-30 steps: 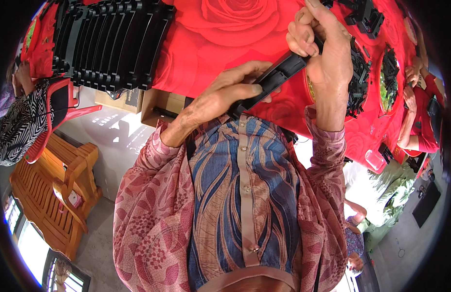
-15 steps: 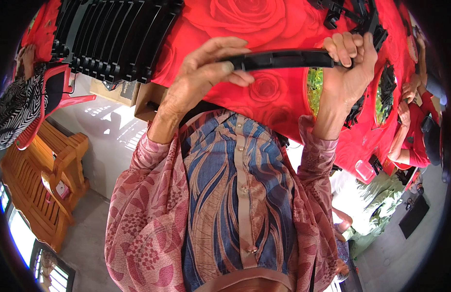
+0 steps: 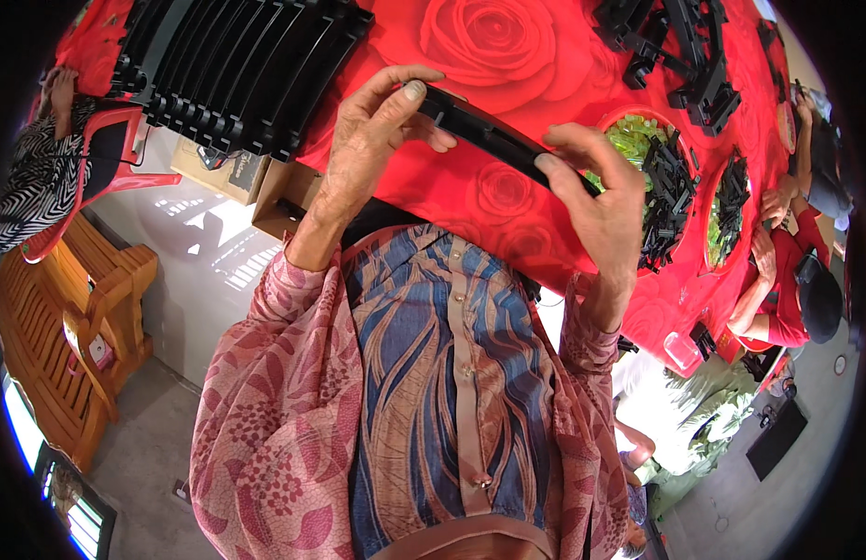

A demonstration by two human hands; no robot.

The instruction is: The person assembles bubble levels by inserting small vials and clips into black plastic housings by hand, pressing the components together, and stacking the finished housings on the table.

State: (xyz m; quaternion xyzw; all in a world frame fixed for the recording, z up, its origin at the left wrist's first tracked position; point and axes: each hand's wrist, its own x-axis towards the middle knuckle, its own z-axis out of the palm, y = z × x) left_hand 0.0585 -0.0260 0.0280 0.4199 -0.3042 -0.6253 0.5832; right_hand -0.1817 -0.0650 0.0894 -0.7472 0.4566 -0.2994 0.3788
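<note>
A long, slightly curved black plastic strip (image 3: 493,136) is held between my two hands above the red rose-patterned tablecloth (image 3: 503,191). My left hand (image 3: 377,121) grips its upper left end, thumb on top and fingers behind. At the lower right end, my right hand (image 3: 596,182) pinches the strip between thumb and fingers. The strip slants down from left to right. Beside my right hand lies a round tray (image 3: 652,119) of small black pieces (image 3: 668,201) and yellow-green pieces (image 3: 629,135).
Several similar black strips (image 3: 237,75) lie in a row at the far left. Loose black plastic parts (image 3: 675,56) are at the far right, near a second tray (image 3: 729,210). Cardboard boxes (image 3: 218,173), a red chair (image 3: 134,154) and a wooden bench (image 3: 73,336) stand left. Other people's hands (image 3: 774,210) are at right.
The strip has tilted from nearly level to sloping down rightward. My right hand has moved left and lower, off the fist-like grip, uncovering the tray. My left hand now grips the strip's end.
</note>
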